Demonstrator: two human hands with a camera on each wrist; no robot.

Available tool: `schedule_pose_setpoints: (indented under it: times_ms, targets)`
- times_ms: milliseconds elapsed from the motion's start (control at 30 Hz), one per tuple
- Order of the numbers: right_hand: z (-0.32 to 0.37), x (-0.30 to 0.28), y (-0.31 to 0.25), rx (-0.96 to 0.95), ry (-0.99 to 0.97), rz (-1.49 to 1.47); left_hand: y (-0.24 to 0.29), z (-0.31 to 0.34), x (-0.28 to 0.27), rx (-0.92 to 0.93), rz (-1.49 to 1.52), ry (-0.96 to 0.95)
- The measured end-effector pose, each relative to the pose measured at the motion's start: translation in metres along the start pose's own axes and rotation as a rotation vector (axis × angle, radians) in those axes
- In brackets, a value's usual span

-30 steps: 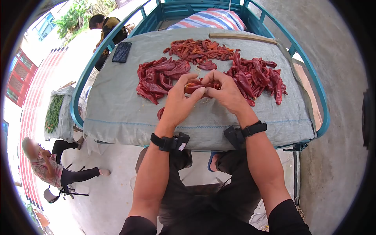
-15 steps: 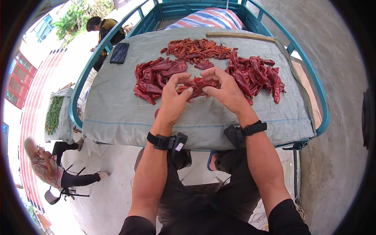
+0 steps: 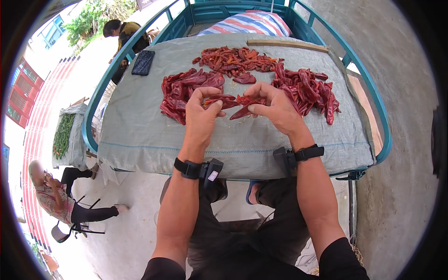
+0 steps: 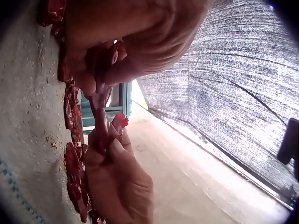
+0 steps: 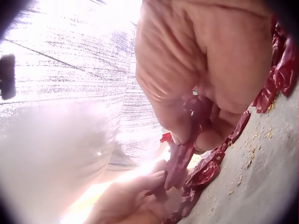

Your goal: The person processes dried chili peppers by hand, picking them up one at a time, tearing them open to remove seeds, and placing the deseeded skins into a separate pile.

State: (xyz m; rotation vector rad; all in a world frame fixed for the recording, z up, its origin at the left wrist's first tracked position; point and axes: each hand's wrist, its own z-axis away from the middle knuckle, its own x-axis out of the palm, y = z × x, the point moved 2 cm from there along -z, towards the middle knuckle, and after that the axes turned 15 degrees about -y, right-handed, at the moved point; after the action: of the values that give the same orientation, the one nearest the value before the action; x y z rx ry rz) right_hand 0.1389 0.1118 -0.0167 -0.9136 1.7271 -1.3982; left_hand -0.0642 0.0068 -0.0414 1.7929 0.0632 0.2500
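A dark red dried chili pepper, split open with its paler inside showing, stretches between both hands low over the grey-green woven sheet. My left hand pinches one end between thumb and fingers. Thumb and curled fingers of my right hand grip the other end, where a pointed flap hangs down. The left wrist view shows the pepper drawn out between the hands. In the right wrist view, the fingers partly hide the pepper.
Red peppers lie in a left pile, a right pile and a back pile of torn, orange-red pieces. A phone, a wooden strip and teal rails edge the sheet. Two people are off to the left.
The hands turned the pepper and drew slightly apart, the right hand shifting right. The pepper, bunched between the fingers before, is now spread open and pulled lengthwise.
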Motion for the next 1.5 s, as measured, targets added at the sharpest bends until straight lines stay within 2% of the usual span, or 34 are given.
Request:
schedule_pose_setpoints:
  times_ms: [133, 333, 533, 700, 833, 933, 1067, 1167, 1500]
  targets:
    - [-0.002, 0.004, -0.001, -0.016, -0.006, -0.053, 0.002, -0.001, 0.003, 0.01, 0.004, -0.048]
    - [-0.004, 0.003, 0.007, 0.01, 0.043, 0.127, 0.0, -0.002, 0.008, 0.014, -0.071, -0.141]
    - [-0.004, 0.005, 0.002, 0.031, 0.003, 0.283, 0.003, 0.0, 0.015, 0.002, -0.112, -0.208]
    - [-0.003, 0.01, 0.006, 0.038, -0.012, 0.11, -0.003, 0.002, 0.018, 0.015, -0.06, -0.227]
    - [-0.003, 0.014, 0.001, 0.051, 0.04, 0.144, -0.009, 0.0, 0.017, 0.093, -0.235, -0.18]
    - [-0.006, 0.019, 0.003, 0.064, 0.063, 0.168, -0.015, -0.002, 0.02, 0.092, -0.214, -0.102]
    - [-0.007, 0.021, 0.005, 0.059, 0.078, 0.188, -0.021, -0.001, 0.023, 0.006, -0.216, -0.086]
    - [-0.01, 0.021, 0.007, 0.043, 0.098, 0.154, -0.035, -0.005, 0.024, -0.045, -0.115, -0.085]
    - [-0.012, 0.02, 0.012, 0.002, 0.136, 0.028, -0.029, -0.003, 0.028, -0.095, 0.099, 0.075]
